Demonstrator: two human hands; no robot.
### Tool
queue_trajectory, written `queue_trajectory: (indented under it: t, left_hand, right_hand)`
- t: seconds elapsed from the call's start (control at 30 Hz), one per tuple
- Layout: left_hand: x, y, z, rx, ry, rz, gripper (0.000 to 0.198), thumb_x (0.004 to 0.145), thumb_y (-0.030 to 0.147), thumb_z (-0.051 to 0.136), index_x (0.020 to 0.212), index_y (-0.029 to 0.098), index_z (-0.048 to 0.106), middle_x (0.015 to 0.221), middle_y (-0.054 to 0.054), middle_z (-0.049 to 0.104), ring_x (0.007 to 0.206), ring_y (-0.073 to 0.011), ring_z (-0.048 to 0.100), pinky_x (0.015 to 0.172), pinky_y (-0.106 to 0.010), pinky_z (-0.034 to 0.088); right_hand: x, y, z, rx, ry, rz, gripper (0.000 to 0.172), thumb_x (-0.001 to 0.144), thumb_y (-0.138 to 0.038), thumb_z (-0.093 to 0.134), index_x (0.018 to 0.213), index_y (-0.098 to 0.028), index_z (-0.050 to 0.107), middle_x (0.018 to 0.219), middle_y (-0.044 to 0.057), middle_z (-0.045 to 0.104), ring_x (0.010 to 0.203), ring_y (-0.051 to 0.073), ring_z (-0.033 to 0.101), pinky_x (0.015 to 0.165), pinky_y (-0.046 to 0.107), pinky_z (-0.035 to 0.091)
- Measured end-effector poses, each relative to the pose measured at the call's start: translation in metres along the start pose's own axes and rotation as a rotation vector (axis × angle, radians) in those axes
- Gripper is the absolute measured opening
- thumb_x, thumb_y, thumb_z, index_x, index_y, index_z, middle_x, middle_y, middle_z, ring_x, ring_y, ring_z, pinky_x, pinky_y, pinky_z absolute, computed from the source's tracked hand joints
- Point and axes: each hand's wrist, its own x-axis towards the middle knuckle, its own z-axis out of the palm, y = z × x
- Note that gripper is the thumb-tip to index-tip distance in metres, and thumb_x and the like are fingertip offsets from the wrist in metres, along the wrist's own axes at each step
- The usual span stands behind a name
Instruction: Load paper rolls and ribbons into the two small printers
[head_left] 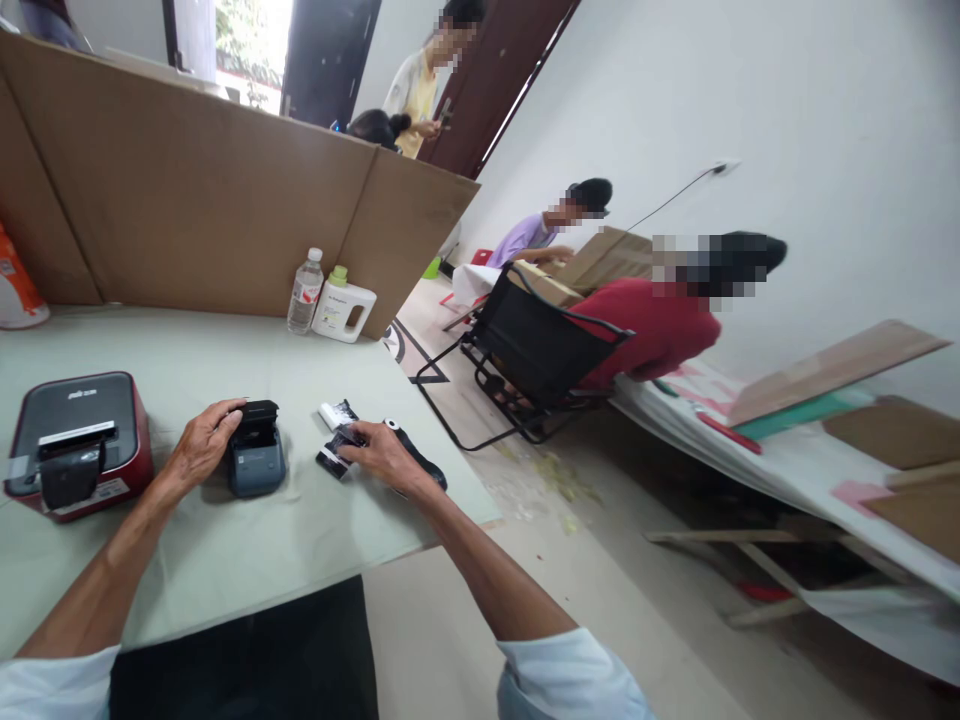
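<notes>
A small dark blue-grey portable printer sits on the pale tabletop with its black lid raised. My left hand grips that lid from the left side, thumb and fingers at its edge. To the right, my right hand has its fingers closed on a small black-and-white packet lying on the table. Another small white-and-black piece lies just behind it. A black object with a white round end rests partly hidden behind my right wrist.
A red-and-black label printer stands at the left. At the back, a clear bottle and a white jug stand against a cardboard partition. An orange container is far left. People sit and stand beyond, near a folding chair.
</notes>
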Motion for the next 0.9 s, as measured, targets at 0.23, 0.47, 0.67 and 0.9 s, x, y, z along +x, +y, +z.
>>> queue_trajectory:
  t: [0.23,0.47,0.67,0.9]
  left_hand:
    - [0.000,0.000,0.000,-0.006,-0.003,0.004,0.053,0.094,0.056,0.047,0.124,0.019,0.071,0.133,-0.011,0.073,0.125,-0.0294,0.065,0.116,-0.048,0.044]
    - [-0.002,0.000,0.000,-0.005,-0.008,0.020,0.048,0.096,0.052,0.048,0.125,0.022,0.072,0.134,-0.009,0.072,0.127,-0.0280,0.065,0.117,-0.046,0.044]
    - [-0.005,-0.001,0.003,-0.008,0.010,0.020,0.048,0.096,0.050,0.048,0.125,0.020,0.072,0.134,-0.010,0.072,0.128,-0.0279,0.065,0.117,-0.045,0.045]
    - [-0.005,-0.002,0.004,-0.016,0.008,0.029,0.047,0.097,0.048,0.048,0.125,0.020,0.072,0.132,-0.011,0.073,0.126,-0.0279,0.066,0.115,-0.046,0.047]
  right_hand:
    - [-0.006,0.007,0.003,0.166,-0.039,-0.003,0.026,0.075,-0.038,0.065,0.061,-0.019,0.053,0.058,-0.005,0.044,0.058,0.011,0.042,0.056,0.025,0.031]
    - [-0.007,-0.013,0.011,0.409,-0.039,-0.019,0.025,0.080,-0.044,0.068,0.077,-0.020,0.061,0.056,-0.004,0.057,0.052,0.013,0.054,0.052,0.025,0.044]
    - [-0.001,-0.041,0.040,0.667,-0.084,-0.061,0.029,0.076,-0.044,0.076,0.083,-0.018,0.069,0.068,0.000,0.068,0.060,0.016,0.066,0.056,0.028,0.055]
    - [0.010,-0.063,0.070,0.331,0.160,-0.312,0.010,0.085,-0.028,0.065,0.079,-0.020,0.065,0.074,0.000,0.068,0.070,0.017,0.064,0.070,0.029,0.053]
